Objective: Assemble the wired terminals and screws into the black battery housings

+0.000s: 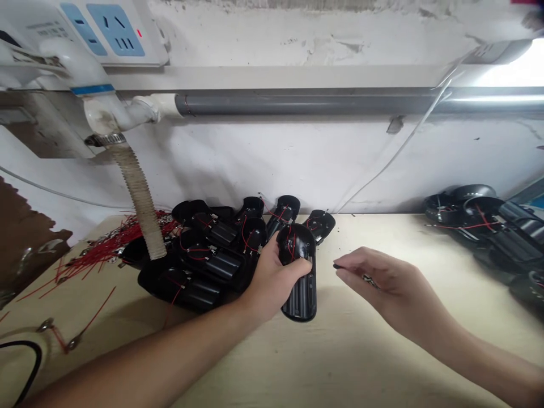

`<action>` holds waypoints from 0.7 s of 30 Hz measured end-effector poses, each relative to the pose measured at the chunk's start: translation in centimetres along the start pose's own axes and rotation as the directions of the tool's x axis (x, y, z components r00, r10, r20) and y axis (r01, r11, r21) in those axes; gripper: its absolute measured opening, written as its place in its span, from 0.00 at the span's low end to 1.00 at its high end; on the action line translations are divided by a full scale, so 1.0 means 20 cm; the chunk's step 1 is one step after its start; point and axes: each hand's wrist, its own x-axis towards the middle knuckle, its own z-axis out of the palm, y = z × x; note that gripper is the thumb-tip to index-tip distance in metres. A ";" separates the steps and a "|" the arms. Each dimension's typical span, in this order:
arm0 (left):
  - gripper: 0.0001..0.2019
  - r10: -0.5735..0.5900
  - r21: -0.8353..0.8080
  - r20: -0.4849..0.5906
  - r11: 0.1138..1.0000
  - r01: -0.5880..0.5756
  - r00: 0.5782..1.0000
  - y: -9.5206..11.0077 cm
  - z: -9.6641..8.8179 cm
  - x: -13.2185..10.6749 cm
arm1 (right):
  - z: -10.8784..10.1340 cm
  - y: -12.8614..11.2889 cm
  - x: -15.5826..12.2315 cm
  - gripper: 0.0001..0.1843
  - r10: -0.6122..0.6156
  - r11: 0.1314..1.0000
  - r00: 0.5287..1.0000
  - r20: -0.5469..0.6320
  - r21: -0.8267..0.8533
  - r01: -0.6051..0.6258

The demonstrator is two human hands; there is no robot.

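My left hand is closed around a black plastic battery housing with red wires inside, holding it upright over the pale wooden bench. My right hand hovers just to the right of it, fingers pinched on a small dark part too small to name. Behind my left hand lies a pile of the same black housings with red wires.
A bundle of loose red wires lies at the left. A ribbed hose hangs from white pipe fittings. More black housings sit at the right. A grey pipe and a power strip run along the wall.
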 end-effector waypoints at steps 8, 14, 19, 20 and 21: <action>0.11 0.027 -0.012 -0.021 1.000 -0.028 0.999 -0.03 -0.02 0.01 | 0.18 -0.10 0.08 0.18 0.345 0.782 0.937 0.060 0.533 -0.322; 0.12 0.028 0.031 -0.048 0.999 -0.027 0.998 -0.03 -0.02 0.02 | 0.18 -0.11 0.10 0.20 0.437 0.672 0.890 0.128 0.611 -0.417; 0.10 0.036 0.058 -0.039 0.998 -0.033 0.999 -0.04 -0.02 0.02 | 0.18 -0.11 0.10 0.23 0.499 0.627 0.853 0.150 0.617 -0.475; 0.10 0.033 0.066 -0.041 0.997 -0.030 0.999 -0.05 -0.02 0.03 | 0.17 -0.11 0.10 0.24 0.499 0.628 0.853 0.152 0.616 -0.476; 0.10 0.027 0.071 -0.040 0.997 -0.024 0.999 -0.05 -0.02 0.03 | 0.17 -0.11 0.11 0.24 0.497 0.631 0.854 0.154 0.612 -0.477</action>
